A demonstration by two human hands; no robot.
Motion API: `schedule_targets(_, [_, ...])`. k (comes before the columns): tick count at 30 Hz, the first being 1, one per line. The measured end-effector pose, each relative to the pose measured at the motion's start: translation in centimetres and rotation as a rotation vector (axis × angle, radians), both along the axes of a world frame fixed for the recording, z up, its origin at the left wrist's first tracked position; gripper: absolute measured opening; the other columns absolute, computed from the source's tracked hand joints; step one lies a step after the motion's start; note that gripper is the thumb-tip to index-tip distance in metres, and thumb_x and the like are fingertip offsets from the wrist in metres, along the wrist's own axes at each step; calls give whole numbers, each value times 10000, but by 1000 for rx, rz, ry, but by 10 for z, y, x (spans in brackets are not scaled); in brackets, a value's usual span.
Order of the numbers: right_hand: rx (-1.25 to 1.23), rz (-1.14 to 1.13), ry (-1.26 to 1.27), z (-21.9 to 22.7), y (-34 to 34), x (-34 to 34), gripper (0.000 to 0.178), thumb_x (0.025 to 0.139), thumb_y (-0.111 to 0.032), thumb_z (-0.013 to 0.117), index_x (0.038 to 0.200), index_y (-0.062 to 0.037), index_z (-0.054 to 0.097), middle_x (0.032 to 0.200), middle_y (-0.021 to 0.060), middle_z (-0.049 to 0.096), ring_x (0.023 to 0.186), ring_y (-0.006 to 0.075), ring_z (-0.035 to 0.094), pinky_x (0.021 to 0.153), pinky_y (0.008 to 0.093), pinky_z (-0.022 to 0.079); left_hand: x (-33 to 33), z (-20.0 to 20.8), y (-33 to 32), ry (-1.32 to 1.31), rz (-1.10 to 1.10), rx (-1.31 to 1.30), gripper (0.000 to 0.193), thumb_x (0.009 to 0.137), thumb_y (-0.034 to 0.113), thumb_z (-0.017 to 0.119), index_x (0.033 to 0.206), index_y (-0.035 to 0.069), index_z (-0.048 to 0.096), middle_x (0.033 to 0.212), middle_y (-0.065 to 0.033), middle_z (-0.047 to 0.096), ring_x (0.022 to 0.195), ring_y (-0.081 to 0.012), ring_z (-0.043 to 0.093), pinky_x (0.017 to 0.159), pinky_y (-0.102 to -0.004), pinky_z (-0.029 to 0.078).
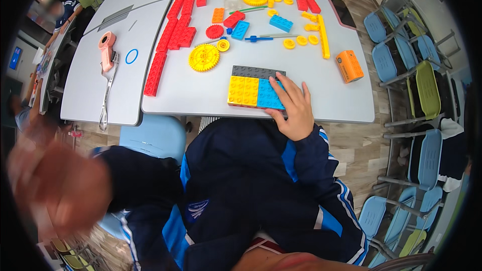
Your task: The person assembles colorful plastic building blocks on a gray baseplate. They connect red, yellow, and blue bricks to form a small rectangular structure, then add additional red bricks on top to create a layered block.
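Note:
On the near part of the table lies a flat block of joined toy bricks (243, 91), yellow at the left, blue at the right, with a dark grey row along the far side and red showing underneath. My right hand (296, 113) rests over its right end, fingers spread across the blue and grey bricks and the thumb by the near edge. Off the table at the lower left, my left hand (63, 185) is raised and smeared by motion; its fingers and anything in them cannot be made out.
Red bricks (165, 35) line the left side. Beyond the block lie a yellow gear (204, 57), loose blue bricks (281, 23) and a yellow beam (323, 37). An orange box (349, 66) and a phone (342, 12) are at right. A pink handheld fan (107, 50) lies at left.

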State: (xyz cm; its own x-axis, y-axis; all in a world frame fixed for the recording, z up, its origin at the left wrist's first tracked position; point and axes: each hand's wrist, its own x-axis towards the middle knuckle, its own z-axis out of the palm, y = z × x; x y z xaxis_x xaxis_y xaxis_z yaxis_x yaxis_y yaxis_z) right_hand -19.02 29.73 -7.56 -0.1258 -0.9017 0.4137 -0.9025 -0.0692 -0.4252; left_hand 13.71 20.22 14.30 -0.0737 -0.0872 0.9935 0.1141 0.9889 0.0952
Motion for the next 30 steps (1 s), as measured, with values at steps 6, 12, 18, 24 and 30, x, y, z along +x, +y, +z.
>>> schedule_targets(6, [26,-43,12,-1,4,-5,690,831,-319,707,1460,-199,451,1505,60,425,1343,335,431,1127,600,197,-54,-184,-109,-467,688,548,405,865,98,694,1234,-14,569,1145,-203,642,1014,-296,622,960,-392,451])
schedule_targets(12, [62,-10,-43,1,3,-10,701,807,-232,720,1456,-193,457,1520,57,404,1373,329,395,1141,593,177,-30,-222,-129,-586,717,820,451,864,67,685,1282,6,529,1130,-242,652,995,-355,647,917,-425,487])
schedule_targets(18, [86,26,-178,12,7,-19,688,824,-170,724,1457,-153,454,1529,135,377,1393,338,377,1165,543,181,-54,-181,-78,-387,383,847,367,894,65,680,1245,17,586,1141,-90,671,1024,-167,637,874,-288,502])
schedule_targets(24, [-162,81,-575,32,-21,-30,572,906,-220,671,1425,-70,482,1461,200,446,1384,308,402,1128,392,309,-150,-166,-60,-679,-120,678,326,857,51,707,1177,34,645,1124,-133,679,1052,-236,644,919,-321,483])
schedule_targets(30, [-147,27,-969,4,-56,-32,331,990,-231,593,1236,-12,628,1215,106,635,1132,154,571,987,292,432,-181,-182,-72,-883,-170,549,346,837,34,693,1180,37,643,1162,-151,667,1070,-314,611,958,-361,472])
